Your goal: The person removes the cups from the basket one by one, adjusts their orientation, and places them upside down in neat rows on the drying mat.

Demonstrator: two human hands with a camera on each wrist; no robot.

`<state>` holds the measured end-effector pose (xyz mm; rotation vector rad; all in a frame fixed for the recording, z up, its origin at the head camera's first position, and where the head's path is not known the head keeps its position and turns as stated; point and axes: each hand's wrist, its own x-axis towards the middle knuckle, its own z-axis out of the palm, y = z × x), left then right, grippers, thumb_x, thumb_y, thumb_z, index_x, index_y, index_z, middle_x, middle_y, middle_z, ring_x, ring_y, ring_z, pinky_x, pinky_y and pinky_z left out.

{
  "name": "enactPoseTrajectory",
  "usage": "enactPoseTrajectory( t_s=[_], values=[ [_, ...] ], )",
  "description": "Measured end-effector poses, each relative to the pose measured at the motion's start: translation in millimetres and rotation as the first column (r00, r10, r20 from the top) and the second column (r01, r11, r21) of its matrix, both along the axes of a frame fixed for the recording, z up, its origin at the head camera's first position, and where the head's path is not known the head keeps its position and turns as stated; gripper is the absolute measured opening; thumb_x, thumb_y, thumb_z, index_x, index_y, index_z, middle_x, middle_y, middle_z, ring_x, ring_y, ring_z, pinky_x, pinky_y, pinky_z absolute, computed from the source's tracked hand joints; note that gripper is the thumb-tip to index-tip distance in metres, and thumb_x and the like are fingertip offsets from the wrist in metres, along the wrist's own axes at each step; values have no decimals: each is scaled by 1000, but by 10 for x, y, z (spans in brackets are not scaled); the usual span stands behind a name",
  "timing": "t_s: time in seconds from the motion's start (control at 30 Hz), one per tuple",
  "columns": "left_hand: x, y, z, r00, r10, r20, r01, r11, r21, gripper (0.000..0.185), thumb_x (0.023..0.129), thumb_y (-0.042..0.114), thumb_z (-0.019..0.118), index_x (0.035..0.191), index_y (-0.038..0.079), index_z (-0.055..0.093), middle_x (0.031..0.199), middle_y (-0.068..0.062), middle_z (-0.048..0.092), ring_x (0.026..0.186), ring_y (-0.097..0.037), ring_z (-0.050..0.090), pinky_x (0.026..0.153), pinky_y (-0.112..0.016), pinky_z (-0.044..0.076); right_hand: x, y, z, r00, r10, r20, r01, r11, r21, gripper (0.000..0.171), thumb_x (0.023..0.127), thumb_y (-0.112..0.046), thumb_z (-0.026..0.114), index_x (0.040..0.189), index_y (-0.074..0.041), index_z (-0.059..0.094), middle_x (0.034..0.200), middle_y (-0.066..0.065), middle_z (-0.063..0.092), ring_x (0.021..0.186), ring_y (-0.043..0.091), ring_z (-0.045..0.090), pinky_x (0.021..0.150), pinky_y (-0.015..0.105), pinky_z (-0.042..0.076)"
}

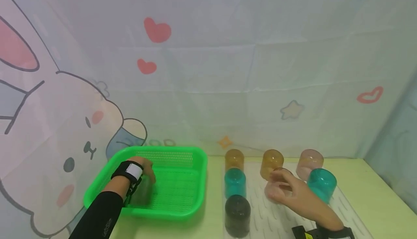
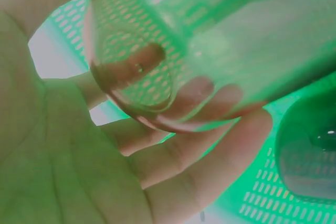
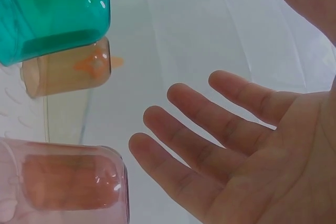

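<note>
In the head view my left hand reaches down into the left side of the green basket. Its fingers and thumb curl round the base end of a see-through cup, faintly pink at the edge and tilted, seen closely in the left wrist view. A dark cup lies beside it. My right hand hovers over the white mat, fingers spread and apart in the right wrist view. Nearest to its fingertips stands an upside-down pink cup, partly covered by that hand in the head view.
Along the mat's left edge stand an amber cup, a teal cup and a grey cup. Behind the right hand are another amber cup, a pale pink cup and another teal cup. A printed curtain hangs behind.
</note>
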<state>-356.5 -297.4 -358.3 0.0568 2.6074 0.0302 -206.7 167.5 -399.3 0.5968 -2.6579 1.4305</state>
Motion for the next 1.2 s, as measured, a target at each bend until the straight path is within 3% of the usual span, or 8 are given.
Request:
enactPoseTrajectory(
  t_s=[0.13, 0.3, 0.5, 0.6, 0.83, 1.07, 1.2],
  values=[
    [30, -10, 53, 999, -47, -18, 47, 998, 33, 76, 77, 34, 77, 136, -2, 46, 131, -24, 49, 109, -41, 52, 83, -51, 47, 12, 2, 9, 1000, 10, -8, -10, 1000, 13, 47, 94, -22, 61, 130, 0, 42, 129, 19, 51, 115, 42, 51, 86, 46, 49],
    [84, -10, 96, 994, -78, -80, 85, 994, 75, 68, 79, 35, 75, 131, -3, 52, 123, -17, 55, 84, -27, 58, 71, -41, 47, 37, -19, 5, 998, -17, 53, 17, 1000, 5, 49, 93, -27, 62, 131, -1, 42, 130, 19, 50, 116, 42, 50, 86, 48, 49],
    [180, 18, 146, 982, -136, -129, 150, 983, 106, 58, 79, 33, 76, 123, -1, 58, 119, -18, 57, 102, -36, 56, 79, -46, 48, 32, -22, 6, 1000, -4, 12, 4, 1000, -1, 47, 93, -23, 63, 129, 1, 45, 127, 19, 52, 113, 42, 52, 85, 45, 49],
    [214, 26, 154, 976, -144, -165, 167, 976, 138, 52, 77, 32, 78, 115, 3, 59, 115, -15, 59, 99, -35, 57, 76, -46, 48, 15, -13, 6, 1000, 0, -24, 1, 1000, 8, 45, 93, -19, 62, 129, 2, 45, 125, 18, 54, 111, 40, 54, 85, 41, 50],
    [300, 39, 174, 945, -162, -284, 226, 952, 207, 50, 77, 32, 78, 114, 5, 56, 112, -12, 58, 101, -33, 57, 74, -45, 49, -12, 3, 24, 1000, -14, 4, 14, 999, 31, 46, 93, -24, 62, 128, 1, 46, 124, 16, 53, 112, 39, 53, 86, 44, 49],
    [472, 86, 236, 901, -116, -417, 263, 912, 314, 57, 80, 31, 75, 122, 0, 52, 114, -16, 56, 102, -33, 56, 76, -44, 49, -22, 4, 32, 999, -37, -30, 38, 998, 45, 45, 92, -25, 64, 126, 0, 49, 121, 12, 55, 111, 35, 55, 87, 42, 49],
    [558, 121, 232, 878, -77, -472, 260, 905, 336, 55, 80, 33, 76, 119, 3, 52, 111, -15, 55, 100, -30, 56, 75, -43, 49, -19, 9, 1, 999, -41, -35, 43, 997, 57, 44, 92, -27, 64, 125, -2, 49, 120, 9, 56, 110, 33, 56, 87, 40, 49]
  ],
)
